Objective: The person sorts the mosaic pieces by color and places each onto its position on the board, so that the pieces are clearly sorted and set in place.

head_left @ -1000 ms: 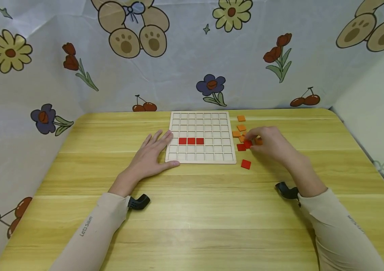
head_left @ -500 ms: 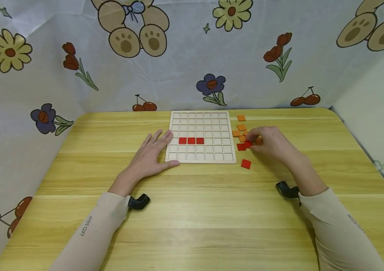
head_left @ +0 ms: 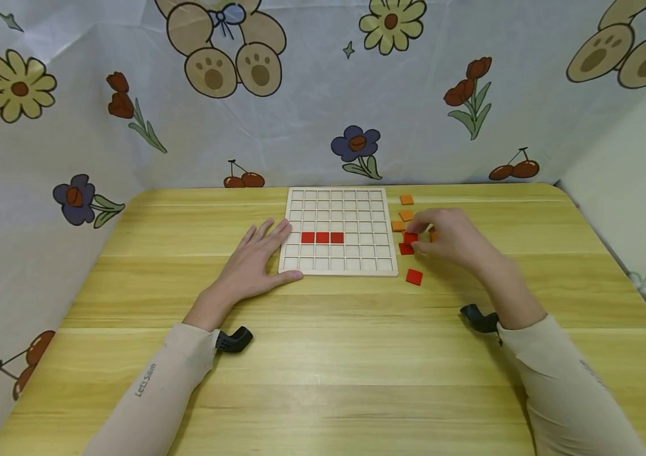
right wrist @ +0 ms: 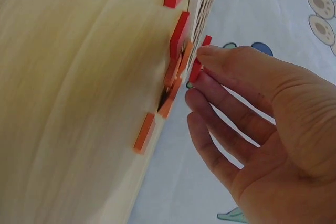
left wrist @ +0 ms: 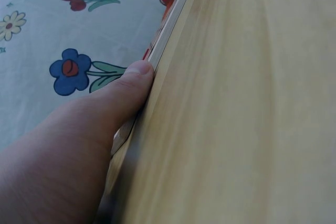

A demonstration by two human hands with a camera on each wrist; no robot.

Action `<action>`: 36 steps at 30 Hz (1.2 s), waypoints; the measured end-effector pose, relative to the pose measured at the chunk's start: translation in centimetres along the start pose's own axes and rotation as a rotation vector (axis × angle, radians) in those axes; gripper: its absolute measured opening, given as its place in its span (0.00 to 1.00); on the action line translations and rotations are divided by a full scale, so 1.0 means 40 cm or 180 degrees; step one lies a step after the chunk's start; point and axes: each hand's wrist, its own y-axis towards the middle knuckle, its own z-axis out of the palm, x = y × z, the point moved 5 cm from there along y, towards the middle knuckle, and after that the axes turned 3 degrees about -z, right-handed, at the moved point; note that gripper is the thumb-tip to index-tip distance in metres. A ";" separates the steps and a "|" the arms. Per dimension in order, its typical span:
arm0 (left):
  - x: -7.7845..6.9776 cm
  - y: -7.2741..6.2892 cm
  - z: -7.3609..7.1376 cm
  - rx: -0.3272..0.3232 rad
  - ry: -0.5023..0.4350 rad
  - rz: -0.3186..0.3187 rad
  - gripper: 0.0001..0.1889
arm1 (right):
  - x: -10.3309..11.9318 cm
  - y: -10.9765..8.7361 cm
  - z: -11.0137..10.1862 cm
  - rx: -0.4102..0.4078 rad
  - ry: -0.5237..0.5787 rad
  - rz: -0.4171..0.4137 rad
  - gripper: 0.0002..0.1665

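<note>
A pale wooden grid board (head_left: pixel 337 209) lies on the table, with a row of three red square tiles (head_left: pixel 322 237) set in its cells. My left hand (head_left: pixel 254 259) rests on the board's left edge, fingers spread and thumb along the near edge. Beside the board's right edge, my right hand (head_left: pixel 451 237) pinches a red tile (head_left: pixel 410 238) between thumb and fingers; in the right wrist view that red tile (right wrist: pixel 196 71) is lifted above the others. Below it lies another red tile (head_left: pixel 406 249), and nearer me a separate red tile (head_left: pixel 414 277).
Several orange tiles (head_left: pixel 406 200) lie along the board's right side, some partly hidden by the right hand. The wooden table (head_left: pixel 323 354) meets a patterned cloth (head_left: pixel 294 126) at its back edge. A black wrist device (head_left: pixel 234 340) sits at the left cuff.
My right hand has lifted the pinched red tile and shifted it slightly left and up, away from the pile. The left hand and the board stay where they were.
</note>
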 end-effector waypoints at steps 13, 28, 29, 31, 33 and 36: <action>0.002 -0.002 0.002 -0.0018 -0.0030 0.0014 0.55 | 0.078 0.098 0.037 0.0004 0.0209 0.0017 0.12; 0.003 0.001 0.000 -0.0013 0.0001 0.0022 0.55 | 0.151 0.167 0.086 0.0068 0.0310 -0.0073 0.12; 0.003 0.001 0.000 -0.0009 0.0005 0.0022 0.55 | 0.150 0.167 0.089 0.0067 0.0307 -0.0069 0.12; 0.003 0.001 0.000 -0.0011 0.0007 0.0019 0.55 | 0.150 0.169 0.098 0.0087 0.0310 -0.0097 0.11; 0.002 0.001 -0.001 -0.0020 0.0012 0.0020 0.55 | 0.151 0.171 0.107 0.0091 0.0304 -0.0154 0.10; -0.001 0.000 -0.002 -0.0025 0.0003 0.0027 0.55 | 0.155 0.172 0.115 0.0066 0.0319 -0.0232 0.09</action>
